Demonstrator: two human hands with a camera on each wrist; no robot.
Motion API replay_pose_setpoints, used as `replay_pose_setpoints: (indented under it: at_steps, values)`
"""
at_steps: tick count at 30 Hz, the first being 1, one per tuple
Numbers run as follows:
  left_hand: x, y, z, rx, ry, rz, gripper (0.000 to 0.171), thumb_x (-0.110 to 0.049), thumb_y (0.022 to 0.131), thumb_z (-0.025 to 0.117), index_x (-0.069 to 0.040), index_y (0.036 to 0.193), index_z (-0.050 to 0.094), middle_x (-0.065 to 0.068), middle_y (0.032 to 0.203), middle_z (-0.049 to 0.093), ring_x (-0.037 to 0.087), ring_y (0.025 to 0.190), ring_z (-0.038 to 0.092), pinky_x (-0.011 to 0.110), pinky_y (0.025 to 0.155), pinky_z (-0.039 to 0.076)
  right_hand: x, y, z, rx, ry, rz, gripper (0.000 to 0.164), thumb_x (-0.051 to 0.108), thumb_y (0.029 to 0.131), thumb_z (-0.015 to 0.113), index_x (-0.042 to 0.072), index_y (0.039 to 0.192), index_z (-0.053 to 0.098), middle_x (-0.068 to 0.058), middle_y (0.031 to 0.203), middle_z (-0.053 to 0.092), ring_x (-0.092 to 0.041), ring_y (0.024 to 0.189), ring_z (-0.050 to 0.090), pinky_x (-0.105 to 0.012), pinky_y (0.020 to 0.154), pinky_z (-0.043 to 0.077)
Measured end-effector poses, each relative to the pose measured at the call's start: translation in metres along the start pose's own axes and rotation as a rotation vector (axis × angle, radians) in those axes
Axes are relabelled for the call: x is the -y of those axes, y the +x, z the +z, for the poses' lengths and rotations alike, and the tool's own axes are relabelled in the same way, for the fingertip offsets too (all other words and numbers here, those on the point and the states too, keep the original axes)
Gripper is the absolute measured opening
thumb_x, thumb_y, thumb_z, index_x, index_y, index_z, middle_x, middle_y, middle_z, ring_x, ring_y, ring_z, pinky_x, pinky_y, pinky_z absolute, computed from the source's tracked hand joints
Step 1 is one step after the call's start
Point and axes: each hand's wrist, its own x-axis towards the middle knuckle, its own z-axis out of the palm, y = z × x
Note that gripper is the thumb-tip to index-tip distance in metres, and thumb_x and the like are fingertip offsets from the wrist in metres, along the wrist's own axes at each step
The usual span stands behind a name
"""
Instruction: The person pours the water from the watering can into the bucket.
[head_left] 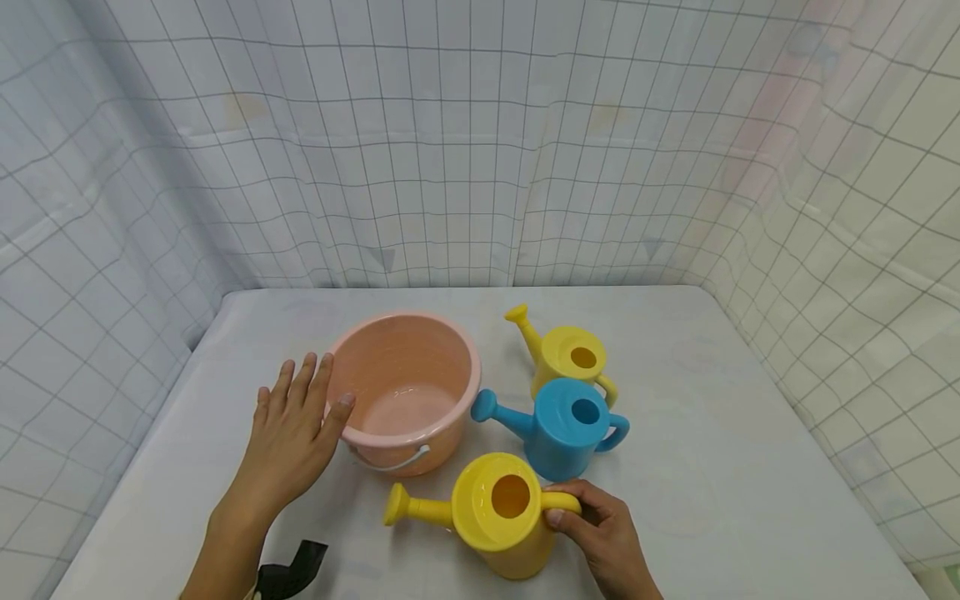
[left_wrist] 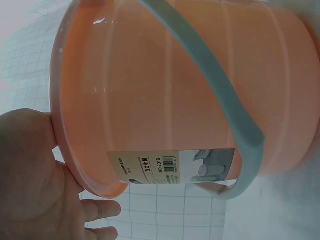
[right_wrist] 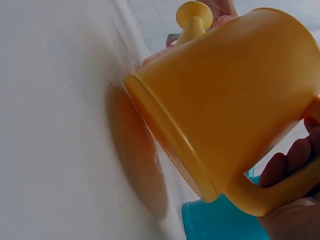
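Observation:
A pink bucket with a pale bail handle stands left of centre on the table. My left hand lies against its left rim, fingers straight, the thumb over the edge. In the left wrist view a printed label shows on the bucket's wall. My right hand grips the handle of a yellow watering can, its spout pointing left. In the right wrist view the fingers curl through that handle, and the can tilts with its base edge close over the white surface.
Behind the held can stands a blue watering can, its spout near the bucket's rim. Another yellow watering can stands farther back. White gridded curtains enclose the table at the back and sides.

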Motion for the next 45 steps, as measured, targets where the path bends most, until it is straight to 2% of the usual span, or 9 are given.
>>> replay_pose_setpoints:
  at_steps: [6, 17, 25, 31, 39, 45]
  values:
    - [0.0, 0.0, 0.0, -0.01, 0.009, 0.003, 0.067, -0.049, 0.1, 0.03, -0.013, 0.153, 0.009, 0.022, 0.158, 0.011, 0.04, 0.147, -0.005, 0.068, 0.11, -0.003, 0.006, -0.003, -0.003, -0.022, 0.015, 0.009, 0.036, 0.022, 0.081, 0.073, 0.005, 0.111, 0.065, -0.006, 0.104, 0.065, -0.022, 0.09, 0.063, -0.03, 0.081, 0.056]
    - [0.0, -0.001, 0.0, -0.015, 0.016, 0.005, 0.067, -0.049, 0.1, 0.03, -0.012, 0.153, 0.01, 0.023, 0.157, 0.012, 0.04, 0.147, -0.004, 0.067, 0.111, -0.004, 0.02, -0.008, -0.01, -0.013, 0.033, -0.072, 0.033, 0.016, 0.083, 0.069, -0.001, 0.111, 0.063, -0.005, 0.102, 0.065, -0.02, 0.087, 0.063, -0.031, 0.08, 0.057]
    - [0.0, 0.0, -0.002, 0.003, 0.026, -0.009, 0.069, -0.05, 0.1, 0.03, -0.012, 0.153, 0.008, 0.022, 0.158, 0.011, 0.039, 0.147, -0.006, 0.066, 0.111, -0.005, 0.026, -0.01, -0.019, 0.054, 0.04, -0.165, 0.027, 0.012, 0.092, 0.059, -0.003, 0.115, 0.059, 0.0, 0.104, 0.065, -0.014, 0.088, 0.063, -0.03, 0.081, 0.056]
    - [0.0, 0.0, -0.003, 0.01, 0.024, -0.016, 0.069, -0.051, 0.1, 0.029, -0.012, 0.153, 0.008, 0.021, 0.158, 0.01, 0.039, 0.147, -0.007, 0.066, 0.111, -0.005, 0.032, -0.011, -0.021, 0.077, 0.057, -0.205, 0.024, 0.009, 0.094, 0.056, -0.001, 0.116, 0.059, 0.0, 0.105, 0.066, -0.014, 0.089, 0.063, -0.029, 0.082, 0.056]
    - [0.001, -0.004, -0.003, -0.009, 0.017, -0.013, 0.069, -0.05, 0.1, 0.029, -0.01, 0.153, 0.009, 0.021, 0.158, 0.012, 0.039, 0.147, -0.004, 0.067, 0.111, -0.003, 0.044, -0.011, -0.025, 0.164, 0.117, -0.291, 0.022, 0.001, 0.095, 0.05, -0.006, 0.115, 0.058, 0.002, 0.107, 0.066, -0.011, 0.093, 0.064, -0.027, 0.084, 0.055]
    - [0.003, -0.005, -0.004, -0.017, 0.018, -0.01, 0.069, -0.049, 0.1, 0.03, -0.009, 0.153, 0.01, 0.022, 0.158, 0.012, 0.04, 0.147, -0.003, 0.067, 0.111, -0.001, 0.049, -0.01, -0.026, 0.18, 0.148, -0.332, 0.023, -0.001, 0.096, 0.047, -0.002, 0.115, 0.06, 0.001, 0.107, 0.067, -0.012, 0.092, 0.063, -0.026, 0.084, 0.055]
